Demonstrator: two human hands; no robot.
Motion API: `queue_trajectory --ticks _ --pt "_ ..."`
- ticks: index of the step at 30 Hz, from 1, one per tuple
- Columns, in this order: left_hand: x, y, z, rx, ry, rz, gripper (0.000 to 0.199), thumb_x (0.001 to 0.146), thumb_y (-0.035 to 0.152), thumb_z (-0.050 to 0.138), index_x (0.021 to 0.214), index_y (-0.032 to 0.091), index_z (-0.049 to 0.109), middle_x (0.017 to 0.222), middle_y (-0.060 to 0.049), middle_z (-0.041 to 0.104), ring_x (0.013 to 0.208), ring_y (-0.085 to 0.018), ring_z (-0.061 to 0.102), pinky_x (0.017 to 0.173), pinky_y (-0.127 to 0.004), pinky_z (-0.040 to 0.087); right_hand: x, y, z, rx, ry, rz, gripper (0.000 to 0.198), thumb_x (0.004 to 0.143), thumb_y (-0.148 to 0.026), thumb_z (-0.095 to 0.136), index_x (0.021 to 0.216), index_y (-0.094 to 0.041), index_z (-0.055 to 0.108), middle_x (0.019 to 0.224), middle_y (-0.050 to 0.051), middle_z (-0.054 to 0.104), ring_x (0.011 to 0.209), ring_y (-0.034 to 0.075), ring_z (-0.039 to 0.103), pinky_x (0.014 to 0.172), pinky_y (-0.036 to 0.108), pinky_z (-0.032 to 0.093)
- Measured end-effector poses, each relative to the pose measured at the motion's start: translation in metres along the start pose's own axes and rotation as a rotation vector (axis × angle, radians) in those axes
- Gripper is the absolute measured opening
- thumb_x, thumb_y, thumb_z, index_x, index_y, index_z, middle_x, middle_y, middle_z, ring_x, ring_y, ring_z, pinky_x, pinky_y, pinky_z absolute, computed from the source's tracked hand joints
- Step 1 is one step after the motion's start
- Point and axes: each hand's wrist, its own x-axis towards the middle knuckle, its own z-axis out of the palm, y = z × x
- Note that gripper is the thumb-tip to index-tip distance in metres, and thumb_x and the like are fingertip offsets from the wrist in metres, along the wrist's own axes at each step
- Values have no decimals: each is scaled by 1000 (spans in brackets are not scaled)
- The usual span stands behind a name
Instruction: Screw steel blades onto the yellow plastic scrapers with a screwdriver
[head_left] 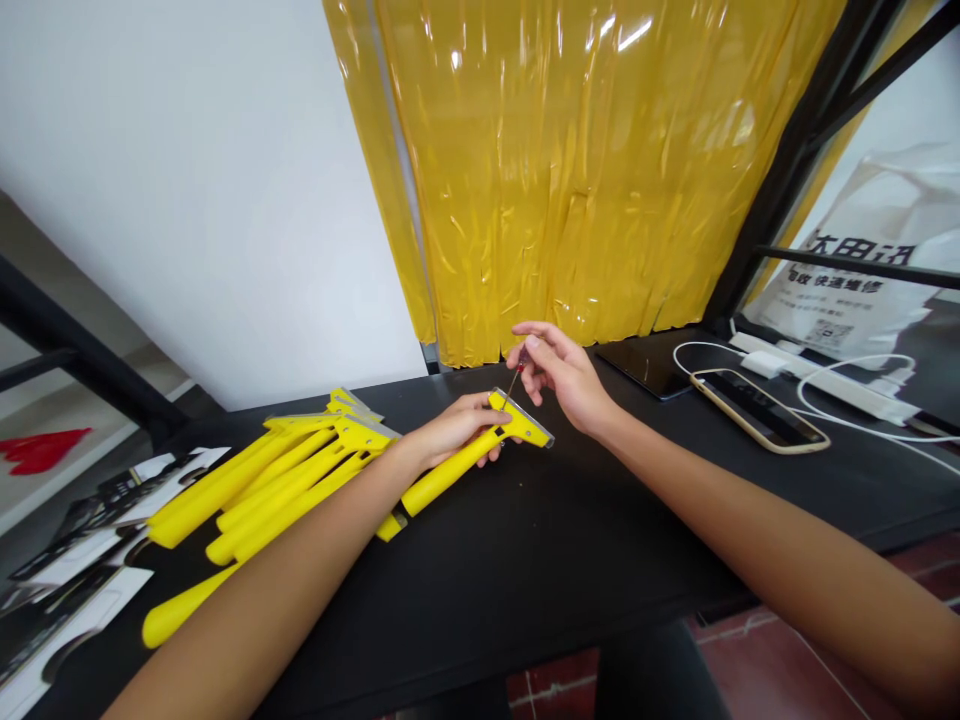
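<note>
Clock centred on the held scraper [448, 480], which is mid-view just above the blk tabletop [570, 570], handle to 7–8, head to 1–2. L hand [450, 430], from 10, has fingers closed round its neck/head; some fingertips go under the tool & can't be seen. R hand [561, 375], at 1, fingers bent, half open, thumb & fingertips loosely about a thin red-handled driver [522, 364]; most of its handle is hidden by fingers, grip firmness can't tell. Shaft runs down to the scraper head, but exact tip contact too small to make out. Pile of yellow scrapers [262, 490] at approx 9, partly covered by L forearm, so no sure count. Printed cards [45, 655] btwn 8 & 9, blurred, cut off by frame edge. Phone [761, 410] at 3, dark tablet [649, 362] at 2, power strip [825, 375] btwn 2 & 3, w/ white cables running out of frame; plastic bag [855, 260] at 2, partly behind a blk bar, print incomplete
</note>
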Motion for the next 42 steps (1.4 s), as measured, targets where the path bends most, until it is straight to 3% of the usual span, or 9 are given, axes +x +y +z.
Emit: queue_trajectory --ticks 6,11,14,21,24,27,30,35,42 --pt "2 0 -7 -97 10 14 30 86 34 68 107 18 55 89 -11 74 48 -13 61 36 -21 47 4 -7 -5 -156 4 -79 32 89 -45 67 113 -24 61 87 1 66 54 10 53 45 25 45" --pt "3 9 0 -78 101 7 22 89 36 61 98 16 56 85 -11 73 46 -12 59 35 -23 45 15 -11 -28 -351 392 -340 21 98 -43 52 107 -26 59 90 3 64 81 16 62 75 31 52" --pt "-3 24 5 135 187 112 20 91 37 59 98 19 55 82 -7 70 48 -13 61 37 -23 43 18 -10 -41 -532 516 -426 18 100 -41 48 104 -26 56 84 2 58 82 18 60 80 34 49" --pt "-24 48 3 1330 649 661 17 97 34 53 92 21 61 73 0 65 63 -15 64 56 -26 41 13 -5 -38 -723 170 -221 23 93 -43 58 98 -21 62 100 5 65 84 19 60 80 37 49" --pt "-23 40 -3 1697 593 787 17 99 31 49 99 21 63 84 -3 69 70 -17 65 53 -27 37 11 -3 -39 -701 -27 -67 35 87 -48 66 110 -22 62 114 7 67 91 20 64 83 39 51" --pt "-18 28 -7 1973 470 887 18 101 26 46 104 21 62 89 -5 69 72 -18 64 52 -28 37 9 4 -43 -739 -266 16 58 77 -50 76 126 -25 57 131 8 63 115 25 61 94 43 51" --pt "-15 18 -9 2118 440 946 18 101 19 44 107 20 61 90 -5 68 71 -18 62 54 -31 40 8 11 -48 -792 -416 78 71 72 -53 79 133 -26 54 139 10 59 127 29 56 103 47 47" --pt "-13 9 -10 2196 414 957 21 100 14 43 112 21 59 98 -6 69 74 -18 62 60 -31 44 5 16 -50 -847 -489 64 87 69 -56 80 143 -24 47 142 13 56 128 31 56 108 49 44" --pt "-9 4 -15 1896 319 831 24 100 17 39 109 19 61 100 -10 69 84 -20 64 69 -31 50 4 15 -47 -914 -492 27 94 69 -57 81 149 -28 41 141 13 56 125 34 57 107 53 45"
